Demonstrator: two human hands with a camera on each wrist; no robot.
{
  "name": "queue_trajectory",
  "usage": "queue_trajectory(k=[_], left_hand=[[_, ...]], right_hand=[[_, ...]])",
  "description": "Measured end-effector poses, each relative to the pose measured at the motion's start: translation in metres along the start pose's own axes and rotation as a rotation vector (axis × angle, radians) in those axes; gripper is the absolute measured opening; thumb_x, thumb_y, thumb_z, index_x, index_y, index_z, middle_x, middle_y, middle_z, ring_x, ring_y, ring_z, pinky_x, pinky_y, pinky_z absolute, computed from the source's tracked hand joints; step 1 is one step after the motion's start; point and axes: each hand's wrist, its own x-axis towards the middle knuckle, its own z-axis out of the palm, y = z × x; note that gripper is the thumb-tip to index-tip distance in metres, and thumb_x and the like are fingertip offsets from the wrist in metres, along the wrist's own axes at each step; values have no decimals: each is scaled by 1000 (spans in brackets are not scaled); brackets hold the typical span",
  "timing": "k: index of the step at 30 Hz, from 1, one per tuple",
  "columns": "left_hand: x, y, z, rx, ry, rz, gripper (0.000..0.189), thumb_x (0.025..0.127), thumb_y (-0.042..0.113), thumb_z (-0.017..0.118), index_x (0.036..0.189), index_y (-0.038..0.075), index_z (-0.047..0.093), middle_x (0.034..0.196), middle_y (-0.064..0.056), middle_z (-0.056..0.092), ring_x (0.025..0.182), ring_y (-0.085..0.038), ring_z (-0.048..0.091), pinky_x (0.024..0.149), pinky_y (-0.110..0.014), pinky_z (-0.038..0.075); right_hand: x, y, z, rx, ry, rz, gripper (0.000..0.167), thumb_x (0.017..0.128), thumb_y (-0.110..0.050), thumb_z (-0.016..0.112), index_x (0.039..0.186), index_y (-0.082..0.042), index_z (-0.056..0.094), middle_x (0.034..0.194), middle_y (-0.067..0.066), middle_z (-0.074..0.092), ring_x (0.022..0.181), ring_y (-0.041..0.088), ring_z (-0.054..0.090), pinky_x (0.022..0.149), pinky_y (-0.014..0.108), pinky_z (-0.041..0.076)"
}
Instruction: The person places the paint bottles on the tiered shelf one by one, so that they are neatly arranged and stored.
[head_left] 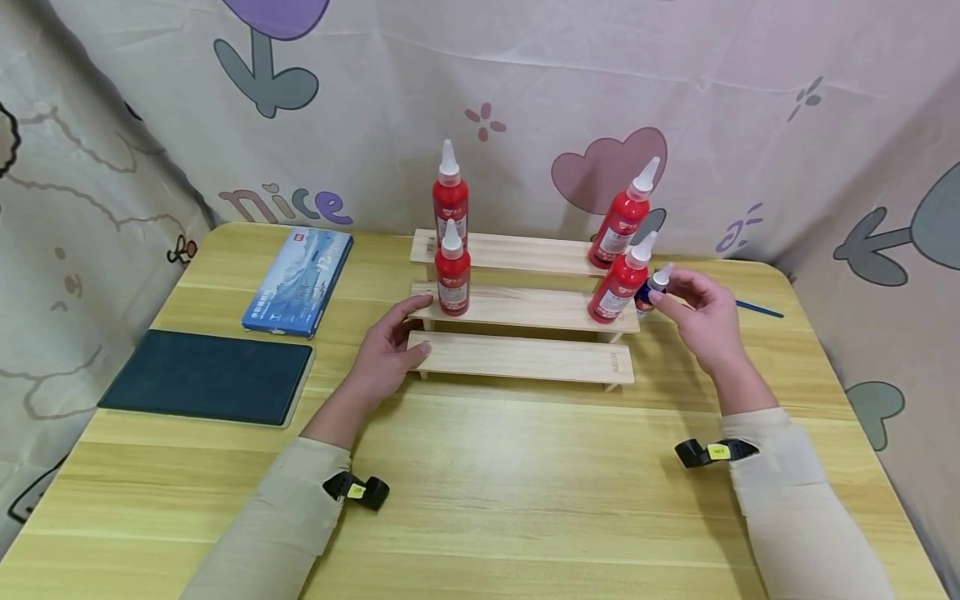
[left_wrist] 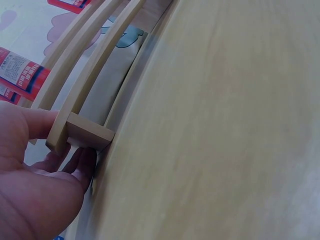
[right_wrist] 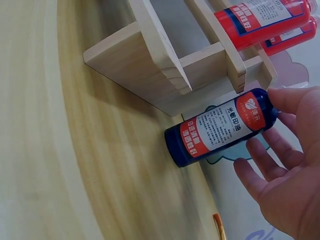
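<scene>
A three-tier wooden rack [head_left: 517, 357] stands on the table. My left hand [head_left: 381, 357] grips its left end, thumb on the lowest shelf; in the left wrist view the fingers curl beside the shelf's leg [left_wrist: 90, 131]. Behind the rack's right end, my right hand [head_left: 705, 321] pinches a blue ink bottle [right_wrist: 215, 127] near its neck by thumb and index finger. Its white nozzle [head_left: 663, 275] points up. Red bottles with white nozzles stand on the upper two tiers: two at the left, front one [head_left: 453, 279] and rear one [head_left: 450, 198], and two at the right, front one [head_left: 618, 287] and rear one [head_left: 619, 227].
On the table's left lie a blue flat box [head_left: 298, 279] and a dark green board [head_left: 206, 375]. A blue brush handle [head_left: 761, 309] pokes out behind my right hand. A printed cloth [head_left: 517, 58] hangs behind the table.
</scene>
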Motion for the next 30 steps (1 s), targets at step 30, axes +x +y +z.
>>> queue_trajectory(k=[30], left_hand=[[-1,2,0,18,4,-22,64,92,-14,59,148,17,48,152,-1,41,135,-30,40,115,-41,26]], right_hand=[[-10,10,7,224,139,41,36,86,-10,79,121,-2,70,108,5,63,94,17,60,74,27,56]])
